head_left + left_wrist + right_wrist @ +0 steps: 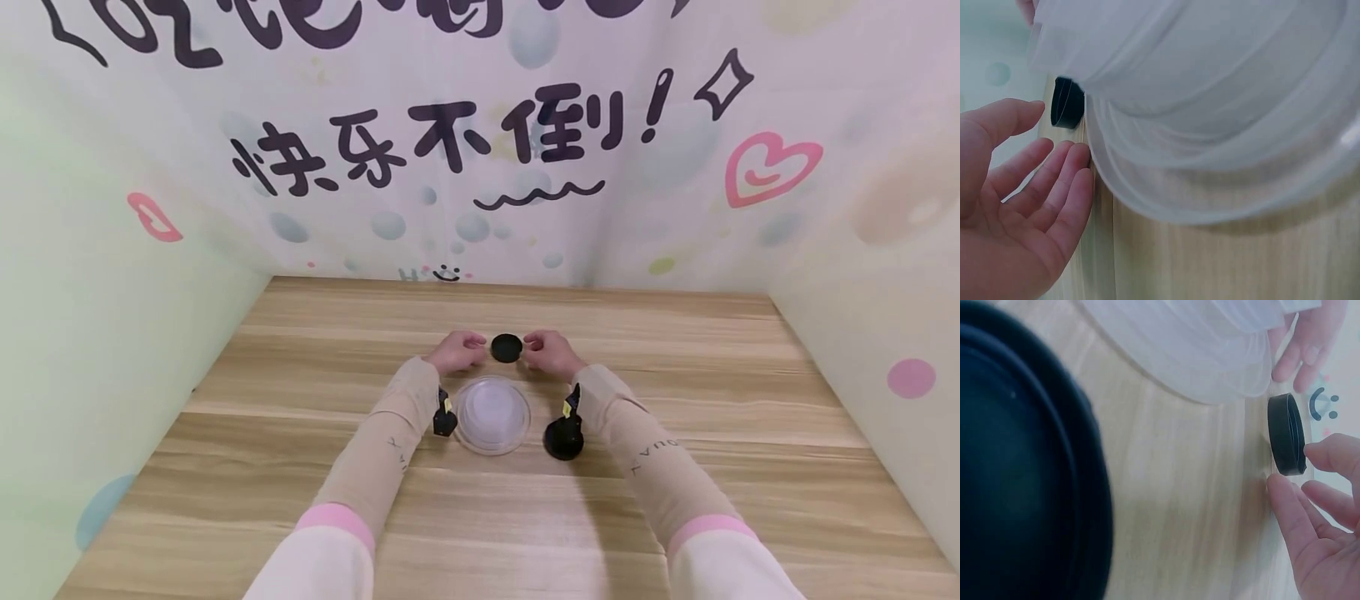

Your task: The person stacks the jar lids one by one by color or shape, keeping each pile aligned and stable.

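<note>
A small black round lid (507, 348) with a low rim lies on the table between the two hands. My left hand (459, 352) is at its left side, fingers loosely bent and apart from it; the left wrist view shows this hand (1035, 206) holding nothing. At the lid's right edge is my right hand (551, 353). In the right wrist view its thumb and fingers are spread close to the black lid (1286, 434), and I cannot tell if they touch it. Nearer me, a translucent round plastic container (492, 415) with a wide rim stands between the forearms.
A black round dish-like piece (558, 442) lies beside the right wrist, partly covered by the wrist camera (572, 408). Another small camera (444, 417) sits on the left wrist. The wooden table (375, 308) meets printed cloth walls (525, 242) at the back and sides.
</note>
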{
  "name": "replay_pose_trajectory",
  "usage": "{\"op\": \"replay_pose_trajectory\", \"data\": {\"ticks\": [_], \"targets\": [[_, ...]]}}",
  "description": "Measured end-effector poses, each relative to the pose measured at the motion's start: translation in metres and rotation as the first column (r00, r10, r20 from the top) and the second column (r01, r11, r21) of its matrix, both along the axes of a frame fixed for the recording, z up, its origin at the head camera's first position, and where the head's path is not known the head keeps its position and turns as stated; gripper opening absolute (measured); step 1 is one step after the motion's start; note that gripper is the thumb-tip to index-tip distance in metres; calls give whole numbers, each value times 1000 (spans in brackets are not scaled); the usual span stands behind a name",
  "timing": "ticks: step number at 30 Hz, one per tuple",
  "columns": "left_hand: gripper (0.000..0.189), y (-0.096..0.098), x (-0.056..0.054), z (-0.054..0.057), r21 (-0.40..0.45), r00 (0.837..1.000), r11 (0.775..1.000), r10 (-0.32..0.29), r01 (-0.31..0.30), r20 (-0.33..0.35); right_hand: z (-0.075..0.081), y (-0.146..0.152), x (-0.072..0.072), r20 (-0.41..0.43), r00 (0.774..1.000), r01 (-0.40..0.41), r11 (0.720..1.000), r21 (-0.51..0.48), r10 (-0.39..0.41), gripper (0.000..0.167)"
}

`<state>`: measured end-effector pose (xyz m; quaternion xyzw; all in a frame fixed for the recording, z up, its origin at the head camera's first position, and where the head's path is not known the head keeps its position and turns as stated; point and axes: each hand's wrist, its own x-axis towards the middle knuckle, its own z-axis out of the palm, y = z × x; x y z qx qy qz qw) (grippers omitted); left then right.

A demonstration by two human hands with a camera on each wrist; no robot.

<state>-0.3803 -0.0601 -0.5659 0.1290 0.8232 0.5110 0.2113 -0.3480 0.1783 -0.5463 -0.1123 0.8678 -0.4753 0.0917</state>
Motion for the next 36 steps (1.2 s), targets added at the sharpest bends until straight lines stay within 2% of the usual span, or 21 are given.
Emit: {"op": "replay_pose_trajectory", "data": {"ticks": [2,4,6,8,10,13,15,16,17,19,21,22,24,25,26,28,30,31,33,34,36], "targets": [[47,3,5,6,12,999,1000,-8,9,-42,-14,1,-9,-30,999,18,999,29,-17,50],[49,6,11,17,5,999,1000,-21,21,-37,-15,1,-12,-19,1000,18,999,48,-17,50],[51,9,13,18,1,997,1000,-28,28,-75,-14,-1,-12,-26,999,20,999,44,-19,48],[55,10,15,19,-4,997,1000,-30,30,-68,-19,-1,-13,-35,999,2,1000,6,-1,48],[60,11,13,13,-3,996,999,-35,35,-78,-12,-5,-9,-22,1000,16,1000,9,-16,45],[61,12,8,4,3,998,1000,-27,28,-59,18,-16,11,23,999,39,999,35,-40,46],[59,12,4,-2,23,1000,1000,-15,16,-16,57,-29,37,30,997,66,995,71,-68,43],[61,13,9,5,29,1000,1000,-6,6,-10,53,-29,34,18,997,70,995,78,-71,43],[58,13,20,21,31,1000,999,-6,6,-5,50,-28,32,12,998,66,995,79,-67,43],[59,12,23,23,37,1000,999,-11,12,-16,33,-22,20,-26,999,45,996,72,-44,40],[57,11,22,23,34,1000,999,-20,20,-23,1,-12,-1,-71,997,38,996,76,-32,38],[56,10,25,27,35,999,999,-26,26,-23,-21,-5,-17,-64,998,28,997,78,-23,38],[52,7,10,6,61,998,997,-41,43,-37,-26,-3,-19,-98,995,19,998,65,-13,33],[51,7,12,9,65,999,997,-38,40,-34,-28,-2,-19,-117,993,17,998,56,-10,30],[50,7,16,14,73,999,997,-34,36,-29,-30,-2,-20,-111,994,24,998,61,-17,30],[49,9,32,36,59,1000,998,-9,10,-18,-30,0,-19,-97,995,-1,999,35,4,29],[47,13,49,60,2,1000,1000,24,-24,-6,-32,0,-19,-122,992,-12,1000,2,13,28],[45,14,54,66,-17,999,999,33,-33,-17,-29,-1,-18,-89,996,-2,1000,20,4,30],[44,15,55,65,-52,998,998,41,-44,-44,-29,-3,-18,-72,997,-12,1000,-15,11,31],[43,15,49,57,-69,998,997,41,-45,-51,-28,-4,-17,-64,998,-7,1000,-25,5,31],[41,13,23,19,-69,995,997,26,-32,-98,-25,-6,-16,-30,999,-11,999,-36,10,32]]}}
